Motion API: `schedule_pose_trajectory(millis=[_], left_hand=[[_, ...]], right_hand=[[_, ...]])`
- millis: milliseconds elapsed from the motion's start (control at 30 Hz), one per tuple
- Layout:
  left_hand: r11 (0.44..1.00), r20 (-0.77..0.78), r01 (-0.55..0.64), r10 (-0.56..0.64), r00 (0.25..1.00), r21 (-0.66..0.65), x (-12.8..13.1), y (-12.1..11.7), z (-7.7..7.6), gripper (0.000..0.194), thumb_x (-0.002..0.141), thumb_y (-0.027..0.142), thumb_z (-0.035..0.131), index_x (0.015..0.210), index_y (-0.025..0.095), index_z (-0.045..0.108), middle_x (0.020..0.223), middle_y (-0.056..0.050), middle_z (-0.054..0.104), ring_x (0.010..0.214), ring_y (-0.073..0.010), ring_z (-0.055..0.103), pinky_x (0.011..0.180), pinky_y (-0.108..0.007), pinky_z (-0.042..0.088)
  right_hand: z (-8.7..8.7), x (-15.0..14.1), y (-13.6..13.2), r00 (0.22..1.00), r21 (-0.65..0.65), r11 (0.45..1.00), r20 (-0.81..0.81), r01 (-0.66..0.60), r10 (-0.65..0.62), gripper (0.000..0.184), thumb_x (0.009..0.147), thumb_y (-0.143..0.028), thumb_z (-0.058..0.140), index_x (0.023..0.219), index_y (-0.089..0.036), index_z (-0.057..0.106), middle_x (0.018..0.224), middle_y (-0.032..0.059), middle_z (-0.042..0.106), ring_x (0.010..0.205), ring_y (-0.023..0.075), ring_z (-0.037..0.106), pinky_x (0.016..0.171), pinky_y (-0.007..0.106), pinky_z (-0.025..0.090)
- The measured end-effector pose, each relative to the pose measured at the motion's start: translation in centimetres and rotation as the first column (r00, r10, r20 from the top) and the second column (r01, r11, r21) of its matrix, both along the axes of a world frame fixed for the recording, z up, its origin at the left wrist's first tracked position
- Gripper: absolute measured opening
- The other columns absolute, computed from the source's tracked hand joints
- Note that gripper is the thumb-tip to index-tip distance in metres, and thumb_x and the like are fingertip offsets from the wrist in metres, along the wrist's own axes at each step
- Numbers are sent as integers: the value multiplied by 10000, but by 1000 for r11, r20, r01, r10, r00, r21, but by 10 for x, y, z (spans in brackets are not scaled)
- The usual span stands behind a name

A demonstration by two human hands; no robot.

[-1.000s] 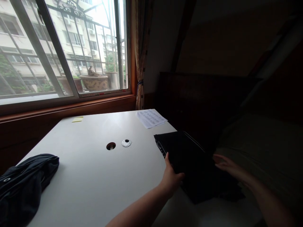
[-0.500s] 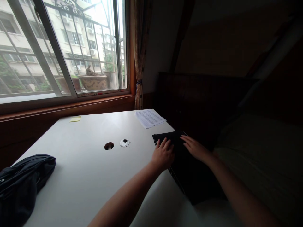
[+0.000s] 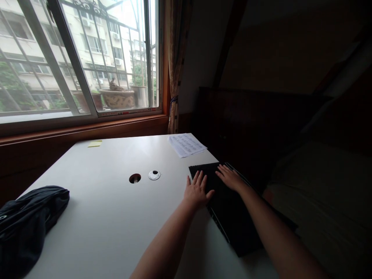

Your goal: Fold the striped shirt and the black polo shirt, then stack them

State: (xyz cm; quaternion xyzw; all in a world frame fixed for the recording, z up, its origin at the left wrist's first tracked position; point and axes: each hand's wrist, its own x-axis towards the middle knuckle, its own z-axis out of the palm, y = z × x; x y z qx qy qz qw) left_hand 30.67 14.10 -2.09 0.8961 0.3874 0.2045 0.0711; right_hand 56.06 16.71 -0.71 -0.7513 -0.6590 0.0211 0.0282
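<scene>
A folded black garment (image 3: 229,209) with thin pale lines along its edges lies on the right side of the white table (image 3: 116,217). Its exact kind is lost in the dark. My left hand (image 3: 197,191) rests flat with fingers spread over the garment's left edge, holding nothing. Further up and to the right, my right hand (image 3: 229,177) lies on the cloth near its far edge, fingers stretched out. My right forearm covers part of the garment's right side.
Dark clothing (image 3: 31,224) is heaped at the table's left edge. Printed sheets (image 3: 187,145) lie at the far right corner, and yellow sticky notes (image 3: 95,143) at the far left. A cable hole (image 3: 135,178) sits beside a round cover (image 3: 154,175). Behind is a window (image 3: 116,58).
Both hands have gone from holding the garment's sides to lying flat on top of it. The garment looks flatter. Over the last half second, the fingers of my left hand have spread.
</scene>
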Motion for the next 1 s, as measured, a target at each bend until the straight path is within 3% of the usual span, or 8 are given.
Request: schedule_pose_trajectory(millis=[167, 367, 533, 633, 767, 1000], left_hand=[[999, -3, -52, 52, 999, -3, 1, 4, -1, 737, 980, 647, 253, 1573, 210, 235, 1663, -66, 145, 1532, -285, 76, 1202, -623, 142], [977, -51, -212, 210, 976, -18, -8, 24, 0, 691, 1007, 580, 222, 1591, 213, 165, 1660, -56, 165, 1528, -304, 93, 1195, -624, 169], [973, -26, -231, 231, 973, -9, -12, 31, -6, 690, 1013, 580, 183, 1587, 196, 181, 1657, -47, 176, 1522, -307, 126, 1199, -609, 164], [971, -1, -240, 240, 971, 6, -10, 30, -10, 691, 1013, 581, 171, 1586, 193, 189, 1656, -50, 181, 1517, -317, 146, 1200, -606, 156], [971, 5, -241, 241, 971, -11, -11, 30, -11, 704, 1006, 598, 171, 1585, 199, 202, 1653, -51, 195, 1497, -342, 208, 1202, -602, 157], [970, -6, -239, 239, 971, -41, -12, 31, -10, 702, 1001, 601, 181, 1590, 218, 183, 1657, -43, 183, 1500, -342, 198, 1206, -602, 138]], right_hand=[[-3, 2, 0, 998, 23, 998, 6, 56, -57, 646, 1007, -554, 190, 1521, -213, 382, 1631, 63, 269, 1504, 263, 225, 1201, 539, 207], [-5, -3, -4, 998, 54, 996, 13, 68, -69, 643, 1007, -547, 216, 1510, -190, 397, 1623, 78, 291, 1501, 267, 229, 1203, 529, 191], [-1, -8, 0, 996, 90, 992, 6, 92, -93, 650, 1016, -534, 181, 1507, -169, 400, 1608, 107, 319, 1489, 292, 256, 1192, 573, 181], [0, -19, 9, 1000, 115, 993, 3, 29, -30, 632, 1027, -504, 159, 1516, -176, 388, 1614, 84, 311, 1507, 263, 210, 1215, 535, 137], [-4, -29, 23, 996, 63, 994, -16, -92, 93, 578, 1022, -506, 224, 1503, -250, 418, 1599, 6, 349, 1492, 186, 260, 1221, 406, 197], [-2, 13, 21, 996, 0, 996, 0, 91, -91, 673, 998, -554, 199, 1531, -179, 366, 1625, 86, 274, 1496, 290, 242, 1193, 577, 191]])
